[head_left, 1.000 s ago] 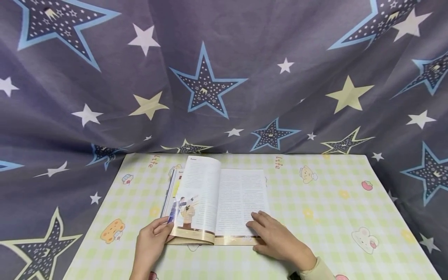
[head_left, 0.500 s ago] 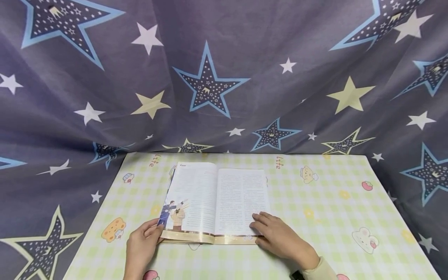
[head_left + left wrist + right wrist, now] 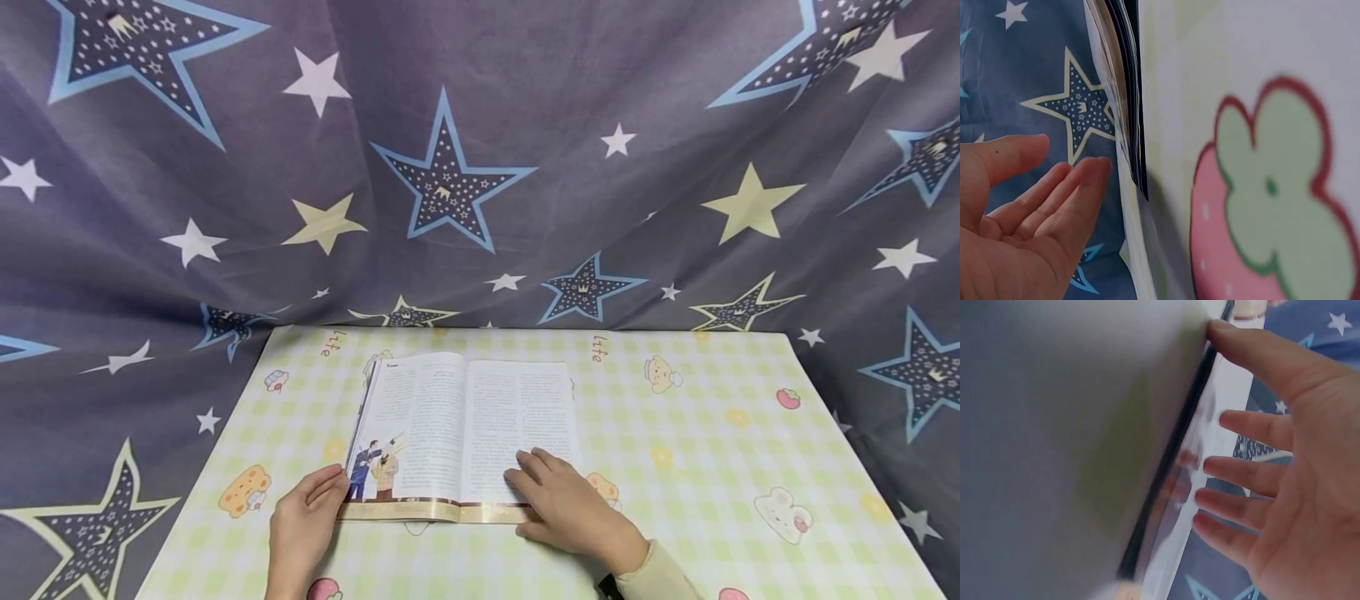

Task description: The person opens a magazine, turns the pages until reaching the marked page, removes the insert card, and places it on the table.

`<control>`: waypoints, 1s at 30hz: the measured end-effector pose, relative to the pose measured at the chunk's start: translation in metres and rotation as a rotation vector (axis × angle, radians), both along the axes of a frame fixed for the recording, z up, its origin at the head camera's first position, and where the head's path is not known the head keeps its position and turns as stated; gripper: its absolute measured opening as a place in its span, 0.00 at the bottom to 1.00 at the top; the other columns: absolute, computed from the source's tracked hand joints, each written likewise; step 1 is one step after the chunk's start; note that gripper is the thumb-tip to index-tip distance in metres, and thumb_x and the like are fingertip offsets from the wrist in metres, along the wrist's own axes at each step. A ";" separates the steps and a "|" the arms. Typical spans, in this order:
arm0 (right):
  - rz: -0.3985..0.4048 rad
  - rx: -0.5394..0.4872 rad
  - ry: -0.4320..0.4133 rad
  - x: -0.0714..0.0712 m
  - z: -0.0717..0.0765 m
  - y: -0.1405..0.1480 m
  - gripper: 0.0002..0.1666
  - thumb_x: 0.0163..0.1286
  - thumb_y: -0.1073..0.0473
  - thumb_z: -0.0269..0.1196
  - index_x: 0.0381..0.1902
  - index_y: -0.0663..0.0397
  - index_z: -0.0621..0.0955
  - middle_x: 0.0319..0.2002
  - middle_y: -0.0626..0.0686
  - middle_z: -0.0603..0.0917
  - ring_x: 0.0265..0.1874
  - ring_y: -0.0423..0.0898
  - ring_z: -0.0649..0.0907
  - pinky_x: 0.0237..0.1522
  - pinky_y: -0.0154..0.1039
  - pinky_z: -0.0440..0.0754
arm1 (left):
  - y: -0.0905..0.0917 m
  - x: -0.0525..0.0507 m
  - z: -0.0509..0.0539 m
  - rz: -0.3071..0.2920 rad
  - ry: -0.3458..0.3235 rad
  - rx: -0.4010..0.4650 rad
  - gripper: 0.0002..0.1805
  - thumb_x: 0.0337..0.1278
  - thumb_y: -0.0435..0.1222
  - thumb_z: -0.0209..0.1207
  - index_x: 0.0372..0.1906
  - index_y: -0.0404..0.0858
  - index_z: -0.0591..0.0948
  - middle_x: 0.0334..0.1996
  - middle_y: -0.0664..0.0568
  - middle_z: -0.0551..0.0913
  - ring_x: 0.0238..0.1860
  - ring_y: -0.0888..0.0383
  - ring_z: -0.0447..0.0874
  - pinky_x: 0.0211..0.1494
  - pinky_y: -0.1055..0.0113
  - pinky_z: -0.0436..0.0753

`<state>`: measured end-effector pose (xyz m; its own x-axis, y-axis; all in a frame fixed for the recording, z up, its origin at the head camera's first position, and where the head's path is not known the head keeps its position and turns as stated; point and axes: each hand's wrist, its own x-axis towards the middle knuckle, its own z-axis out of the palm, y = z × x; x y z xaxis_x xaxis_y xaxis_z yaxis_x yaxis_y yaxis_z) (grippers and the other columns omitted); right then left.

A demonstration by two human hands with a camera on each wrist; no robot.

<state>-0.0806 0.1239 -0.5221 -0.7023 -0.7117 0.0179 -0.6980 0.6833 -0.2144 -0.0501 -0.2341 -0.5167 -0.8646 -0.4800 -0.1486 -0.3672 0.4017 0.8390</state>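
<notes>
An open magazine [image 3: 495,433] lies on the table, its left page bearing a picture of two figures near the bottom corner. Beside that corner is my left hand [image 3: 307,517]; in the left wrist view the hand [image 3: 1041,219] has thumb and fingers apart with nothing between them, close to the magazine's edge [image 3: 1125,81]. My right hand [image 3: 570,508] rests over the lower part of the right page. Its fingers [image 3: 1241,469] are extended and spread in the right wrist view, with the thumb near the magazine's lower edge.
A green-and-white checked tablecloth [image 3: 720,467] with cartoon prints covers the table. Behind and at both sides hangs a dark curtain [image 3: 525,83] patterned with stars.
The left page has come down flat to the left, covering the pages beneath. My left hand moved left with it and let go. My right hand has shifted left across the right page.
</notes>
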 end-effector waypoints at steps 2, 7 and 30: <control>0.016 0.003 0.035 -0.001 -0.001 -0.006 0.41 0.64 0.38 0.69 0.67 0.52 0.73 0.67 0.61 0.72 0.66 0.62 0.71 0.66 0.55 0.71 | 0.002 0.000 0.000 -0.009 0.012 -0.013 0.17 0.66 0.41 0.64 0.54 0.36 0.85 0.47 0.44 0.88 0.47 0.55 0.87 0.37 0.86 0.77; 0.038 0.003 0.067 -0.001 -0.002 -0.011 0.35 0.67 0.40 0.67 0.64 0.52 0.76 0.65 0.58 0.75 0.64 0.58 0.74 0.63 0.54 0.75 | 0.007 -0.001 0.001 -0.013 0.022 -0.019 0.16 0.66 0.40 0.64 0.53 0.36 0.85 0.45 0.44 0.88 0.44 0.56 0.88 0.37 0.85 0.78; -0.119 -0.270 0.035 -0.014 0.013 0.049 0.07 0.71 0.58 0.65 0.44 0.51 0.86 0.41 0.45 0.87 0.41 0.42 0.85 0.47 0.45 0.84 | 0.017 -0.008 0.006 -0.071 0.035 0.038 0.15 0.66 0.39 0.64 0.53 0.37 0.85 0.44 0.47 0.88 0.44 0.62 0.87 0.41 0.84 0.79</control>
<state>-0.0948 0.1730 -0.5088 -0.7758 -0.5908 0.2216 -0.6270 0.6820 -0.3765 -0.0581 -0.2170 -0.5102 -0.9015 -0.4115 -0.1343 -0.3086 0.3933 0.8661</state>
